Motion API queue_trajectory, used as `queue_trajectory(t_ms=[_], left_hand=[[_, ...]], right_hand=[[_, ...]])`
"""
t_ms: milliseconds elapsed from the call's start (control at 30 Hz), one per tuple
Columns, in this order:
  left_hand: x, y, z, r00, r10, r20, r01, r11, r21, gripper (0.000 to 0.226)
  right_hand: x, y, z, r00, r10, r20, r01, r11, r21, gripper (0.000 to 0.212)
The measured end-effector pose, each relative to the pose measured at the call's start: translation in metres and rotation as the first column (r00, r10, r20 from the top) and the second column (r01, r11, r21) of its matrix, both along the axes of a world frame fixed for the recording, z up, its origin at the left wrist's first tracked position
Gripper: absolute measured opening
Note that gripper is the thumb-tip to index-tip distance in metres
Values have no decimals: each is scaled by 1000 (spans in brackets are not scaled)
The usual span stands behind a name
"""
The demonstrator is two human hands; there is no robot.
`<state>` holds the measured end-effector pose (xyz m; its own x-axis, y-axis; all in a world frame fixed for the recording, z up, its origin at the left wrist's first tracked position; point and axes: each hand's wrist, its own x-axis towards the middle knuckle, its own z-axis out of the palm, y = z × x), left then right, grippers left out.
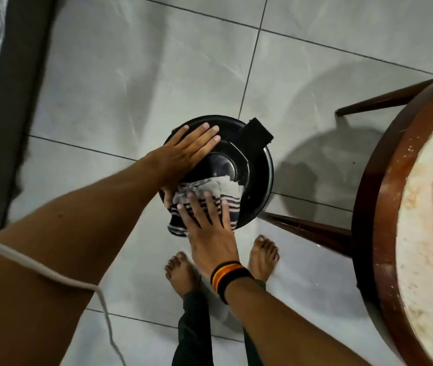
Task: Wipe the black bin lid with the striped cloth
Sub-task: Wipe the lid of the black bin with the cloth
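A round black bin lid (252, 165) sits on a small bin on the tiled floor, its hinge block at the far right. My left hand (183, 151) lies flat on the lid's far left part, fingers spread, thumb touching the cloth's left edge. A striped cloth (210, 191), white with dark bands, is bunched on the lid's near side and hangs over its near edge. My right hand (207, 225) presses flat on the cloth with fingers spread. A striped wristband is on the right wrist.
A round wooden table (384, 207) with splayed dark legs stands close on the right, one leg (307, 228) reaching toward the bin. My bare feet (183, 270) are just below the bin. A dark strip (22, 75) runs along the left. A white cord (51, 273) crosses my left arm.
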<state>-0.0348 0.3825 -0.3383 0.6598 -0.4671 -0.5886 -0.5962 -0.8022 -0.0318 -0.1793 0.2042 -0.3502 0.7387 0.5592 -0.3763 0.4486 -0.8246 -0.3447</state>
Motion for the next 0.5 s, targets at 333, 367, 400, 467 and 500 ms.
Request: queue_trajectory(t_ms=[333, 367, 400, 467, 500], left_hand=[[-81, -72, -4, 744, 640, -192, -668, 708, -230, 176], [-85, -78, -6, 712, 672, -202, -702, 672, -235, 174], [-86, -80, -8, 694, 689, -209, -720, 654, -233, 173], [-81, -82, -8, 652, 725, -223, -758, 616, -215, 176], [-77, -85, -6, 620, 750, -230, -784, 584, -208, 178]], right_hand=[[62, -64, -4, 976, -206, 65, 213, 969, -122, 71], [73, -54, -6, 982, -174, 72, 181, 978, -105, 72], [85, -46, -8, 989, -125, 76, 132, 987, -89, 74], [110, -34, -9, 995, -21, 102, 28, 997, -72, 79], [124, -33, -8, 993, 18, 120, -9, 997, -75, 78]])
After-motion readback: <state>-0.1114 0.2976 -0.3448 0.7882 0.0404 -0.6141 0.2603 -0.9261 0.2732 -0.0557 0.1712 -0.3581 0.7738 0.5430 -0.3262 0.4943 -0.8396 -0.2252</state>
